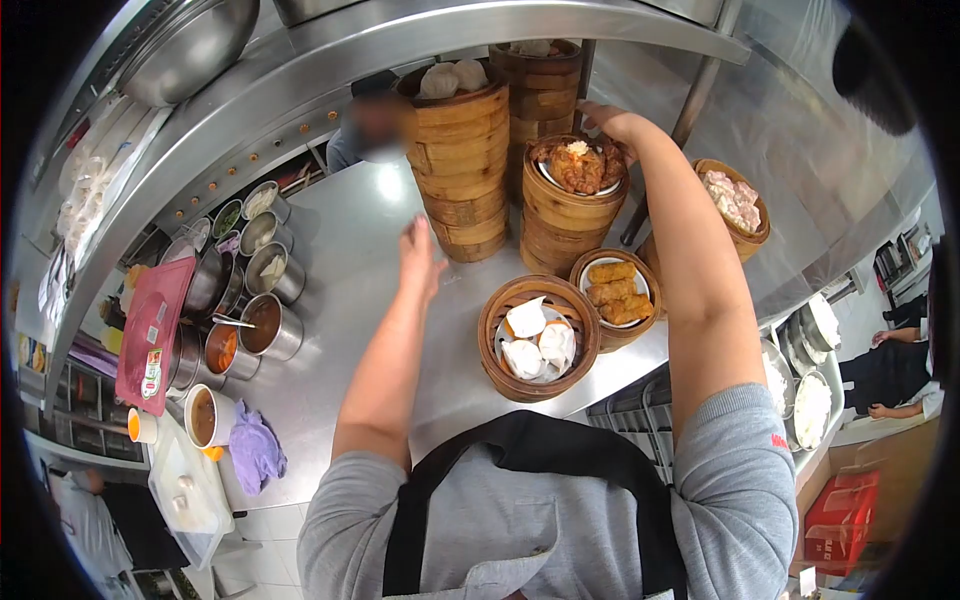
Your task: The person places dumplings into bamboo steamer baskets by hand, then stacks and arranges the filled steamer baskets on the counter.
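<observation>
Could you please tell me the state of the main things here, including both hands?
Left hand: open, empty
Right hand: partly hidden, grip unclear
Front basket: uncovered, holding white pieces
Small basket: uncovered, holding brown rolls
Tall basket stack: uncovered at the top
Purple cloth: crumpled
White cup: open, holding brown liquid
Spoon: resting in a pot

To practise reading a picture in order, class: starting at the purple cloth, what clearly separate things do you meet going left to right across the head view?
Purple cloth → left hand → basket of white food → basket of brown rolls → basket of pink food → red box.
</observation>
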Available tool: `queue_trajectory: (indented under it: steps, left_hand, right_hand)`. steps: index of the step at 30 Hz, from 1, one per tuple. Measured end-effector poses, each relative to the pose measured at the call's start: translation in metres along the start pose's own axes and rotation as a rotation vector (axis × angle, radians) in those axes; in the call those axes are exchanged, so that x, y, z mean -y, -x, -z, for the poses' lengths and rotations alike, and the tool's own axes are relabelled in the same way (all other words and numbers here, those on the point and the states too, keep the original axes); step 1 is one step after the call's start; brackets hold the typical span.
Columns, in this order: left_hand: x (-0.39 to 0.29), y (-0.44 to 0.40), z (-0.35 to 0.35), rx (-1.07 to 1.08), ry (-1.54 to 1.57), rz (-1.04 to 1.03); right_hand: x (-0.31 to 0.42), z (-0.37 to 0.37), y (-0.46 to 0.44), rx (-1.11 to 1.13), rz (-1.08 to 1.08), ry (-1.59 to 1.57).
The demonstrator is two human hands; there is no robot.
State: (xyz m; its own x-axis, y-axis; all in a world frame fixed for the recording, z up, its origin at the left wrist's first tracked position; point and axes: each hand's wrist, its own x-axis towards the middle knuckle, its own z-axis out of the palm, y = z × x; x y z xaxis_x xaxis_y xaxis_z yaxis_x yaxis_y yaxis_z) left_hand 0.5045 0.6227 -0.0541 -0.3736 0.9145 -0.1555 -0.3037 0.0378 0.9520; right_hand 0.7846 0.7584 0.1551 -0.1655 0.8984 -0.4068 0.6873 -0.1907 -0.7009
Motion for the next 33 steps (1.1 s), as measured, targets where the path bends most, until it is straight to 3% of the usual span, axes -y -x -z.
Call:
queue_trajectory:
  steps: [3,4,6,7,9,13,16,19,21,25,33]
  left_hand:
    - [0.034,0.047,0.008,0.2,-0.046,0.168]
    - [0.043,0.064,0.009,0.346,-0.004,0.19]
    - [0.055,0.096,0.006,0.555,0.058,0.274]
    - [0.058,0.11,0.002,0.618,0.078,0.335]
    - [0.06,0.127,-0.001,0.538,0.061,0.36]
    - [0.057,0.141,-0.003,0.418,0.152,0.383]
    - [0.058,0.143,0.001,0.492,0.18,0.333]
    - [0.052,0.132,0.005,0.561,0.125,0.273]
    - [0.047,0.107,0.003,0.533,-0.031,0.094]
    - [0.015,0.073,-0.015,0.544,-0.154,0.042]
    - [-0.019,0.081,-0.05,0.709,0.015,0.008]
  right_hand:
    - [-0.041,-0.006,-0.028,-0.264,0.312,-0.396]
    - [-0.052,-0.007,-0.033,-0.26,0.316,-0.402]
    - [-0.075,-0.013,-0.038,-0.15,0.175,-0.976]
    - [-0.086,-0.018,-0.036,-0.139,0.172,-0.972]
    - [-0.108,-0.034,-0.029,-0.045,0.125,-1.209]
    - [-0.12,-0.058,-0.023,-0.245,-0.085,-0.906]
    - [-0.132,-0.07,-0.04,0.038,0.087,-1.132]
    - [-0.125,-0.064,-0.024,-0.003,-0.008,-0.952]
    - [-0.116,-0.065,-0.007,0.03,-0.02,-0.947]
    - [-0.108,-0.072,0.0,0.07,-0.02,-0.844]
    - [-0.095,-0.091,0.022,0.173,0.033,-0.712]
